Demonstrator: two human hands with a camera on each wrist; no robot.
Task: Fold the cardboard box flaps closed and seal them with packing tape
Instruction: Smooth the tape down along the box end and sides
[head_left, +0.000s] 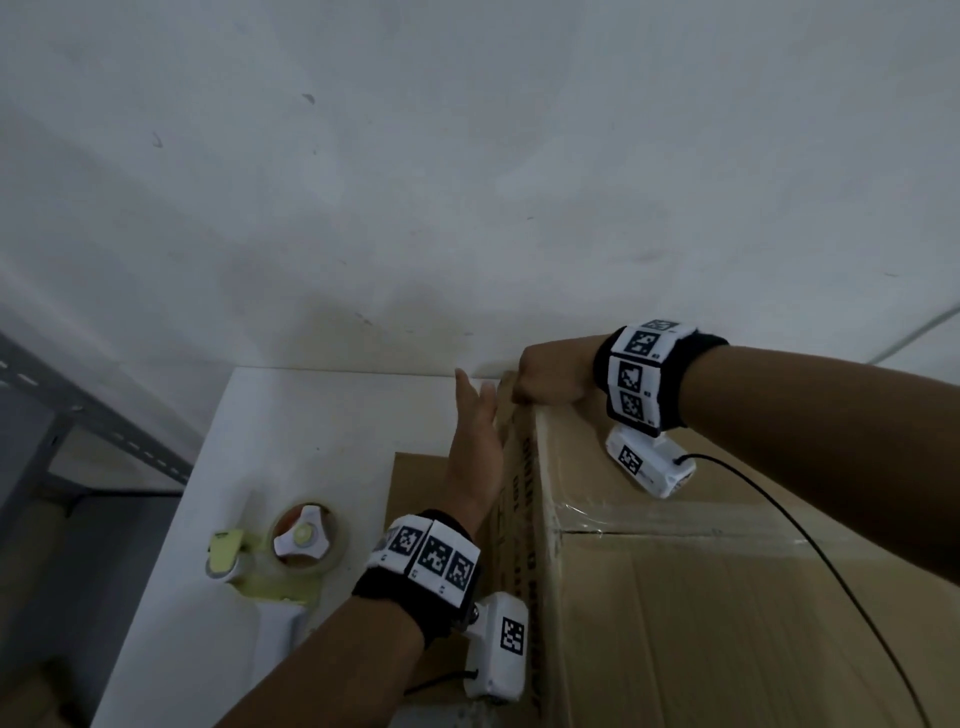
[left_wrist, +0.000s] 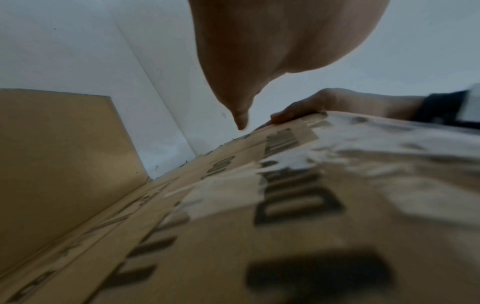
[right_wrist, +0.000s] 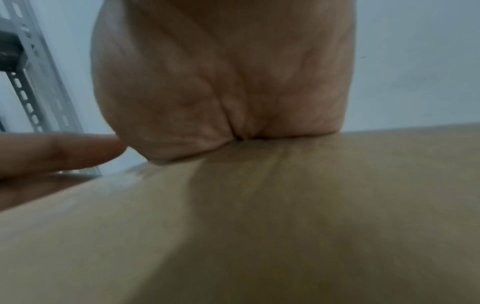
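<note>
Cardboard box (head_left: 727, 597) fills my 4 o'clock, right hand (head_left: 550, 376) curled over its far top corner, left hand (head_left: 475, 447) flat-fingered on the printed side; I fear wrinkled tape (head_left: 582, 512) lifting, dispenser (head_left: 275, 561) idle at 8 o'clock.

White table (head_left: 311, 410): cardboard box (head_left: 701, 597), tape dispenser (head_left: 280, 556) beside it.

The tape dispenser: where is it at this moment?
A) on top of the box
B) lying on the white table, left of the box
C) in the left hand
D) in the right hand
B: the tape dispenser lies on the white table, left of the box, and neither hand holds it.
</note>
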